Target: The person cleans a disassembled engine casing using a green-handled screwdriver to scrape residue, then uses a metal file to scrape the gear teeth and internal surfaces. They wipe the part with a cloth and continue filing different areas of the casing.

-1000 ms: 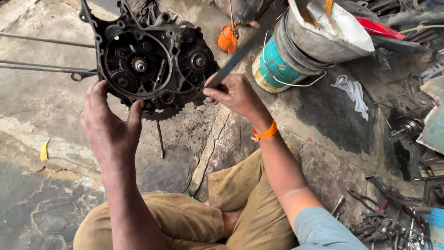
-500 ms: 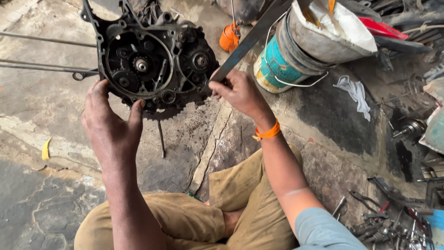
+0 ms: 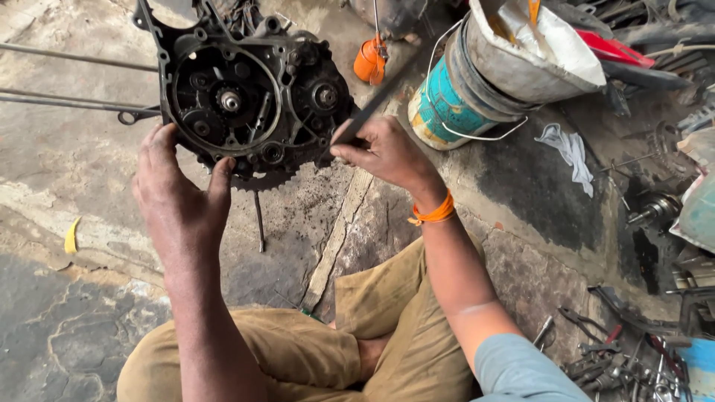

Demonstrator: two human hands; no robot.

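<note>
- Ground (image 3: pixel 82 179) of cracked, oil-stained concrete fills the view; the person sits on it with legs folded, tan trousers (image 3: pixel 298 357) at the bottom edge.
- Engine case (image 3: pixel 249 97), black and greasy with its cover off, stands upright on the ground ahead of the knees, gears and a toothed sprocket showing along its lower edge.
- Bucket (image 3: pixel 447 112), teal and cream with a wire handle, stands tilted to the right of the engine case, with a grey sack (image 3: pixel 536 52) stuffed into it.
- Left hand (image 3: pixel 179 193) reaches up from a straight forearm, palm toward the case; its fingers are spread open and pressed against the lower left rim, thumb set against the bottom edge near the sprocket.
- Right hand (image 3: pixel 383 152) comes in from the right with the elbow bent and the wrist cocked; its fingers are closed around a long dark bar (image 3: pixel 387 89), pinched near the lower end, which meets the right side of the case. The bar slants up to the right.
- Orange band (image 3: pixel 434 214) circles the right wrist.
- White rag (image 3: pixel 570 149) lies right of the bucket.
- Orange can (image 3: pixel 370 61) stands behind the case.
- Hand tools (image 3: pixel 618 357) lie scattered at lower right.
</note>
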